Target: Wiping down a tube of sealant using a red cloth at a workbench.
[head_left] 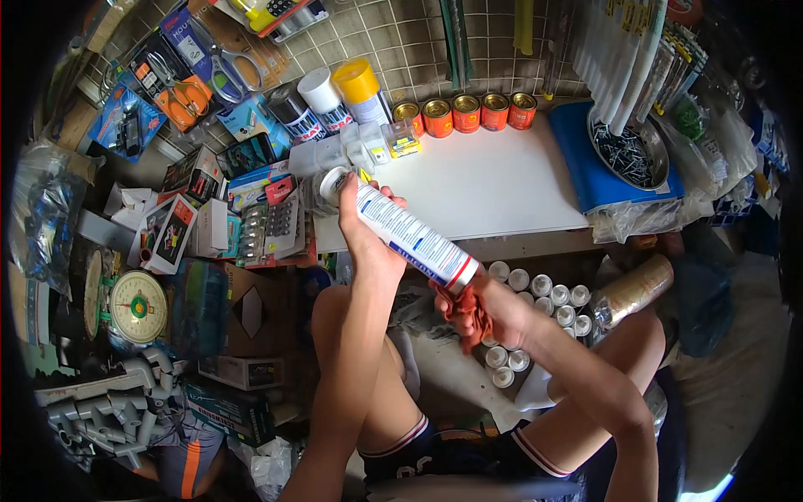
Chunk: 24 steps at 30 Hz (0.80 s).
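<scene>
A white sealant cartridge [411, 229] with red and blue print slants across the middle of the view, above my knees. My left hand [375, 241] grips its upper left end, thumb along the tube. At the lower right end, my right hand [495, 307] holds a crumpled red cloth [467, 314] against the cartridge. Part of that end is hidden by the fingers and the cloth. Below, on the floor between my legs, stand several white-capped cartridges [559, 295] in a cluster, partly covered by my right forearm.
Behind the cartridge is a white tabletop [502, 182] with several small red cans [465, 113] and spray cans [361, 91] along its back. A metal bowl of screws [630, 154] sits at the right. To the left are boxed goods [169, 232], a dial scale [139, 306] and grey pipe fittings [106, 414].
</scene>
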{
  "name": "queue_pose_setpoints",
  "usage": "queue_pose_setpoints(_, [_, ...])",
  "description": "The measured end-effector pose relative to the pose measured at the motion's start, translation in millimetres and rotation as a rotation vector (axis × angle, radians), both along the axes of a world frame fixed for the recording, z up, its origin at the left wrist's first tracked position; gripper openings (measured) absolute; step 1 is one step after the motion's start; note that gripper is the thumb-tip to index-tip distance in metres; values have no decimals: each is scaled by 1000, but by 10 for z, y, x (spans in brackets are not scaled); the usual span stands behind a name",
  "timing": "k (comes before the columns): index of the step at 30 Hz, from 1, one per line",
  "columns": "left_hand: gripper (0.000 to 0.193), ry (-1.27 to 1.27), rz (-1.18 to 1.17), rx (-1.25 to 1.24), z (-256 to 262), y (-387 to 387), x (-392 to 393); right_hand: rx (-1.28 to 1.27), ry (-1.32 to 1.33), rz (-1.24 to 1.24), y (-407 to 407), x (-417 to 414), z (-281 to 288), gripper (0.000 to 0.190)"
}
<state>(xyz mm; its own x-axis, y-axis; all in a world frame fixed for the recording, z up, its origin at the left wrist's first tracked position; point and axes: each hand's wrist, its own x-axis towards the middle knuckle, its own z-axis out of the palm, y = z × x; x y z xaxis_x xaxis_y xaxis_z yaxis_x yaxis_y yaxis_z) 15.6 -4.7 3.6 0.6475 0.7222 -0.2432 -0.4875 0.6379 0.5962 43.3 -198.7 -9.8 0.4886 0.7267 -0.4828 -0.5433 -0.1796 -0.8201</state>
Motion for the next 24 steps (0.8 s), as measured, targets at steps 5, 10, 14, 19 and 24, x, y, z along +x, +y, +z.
queue_pose_setpoints(5, [36,-238,19,94,64,-3,-9,78,-311,16,-49,4,-86,9])
queue_pose_setpoints(10, [40,-402,30,178,84,69,-92,256,360,80,6,-26,-60,17])
queue_pose_setpoints(14, [43,-305,82,106,153,58,-20,360,254,56,16,-118,-41,17])
queue_pose_setpoints(19, [49,17,-102,85,73,-99,11,60,-616,64,19,66,-245,18])
queue_pose_setpoints(24, [42,-169,-103,0,41,-14,-40,298,404,201,8,-117,-175,28])
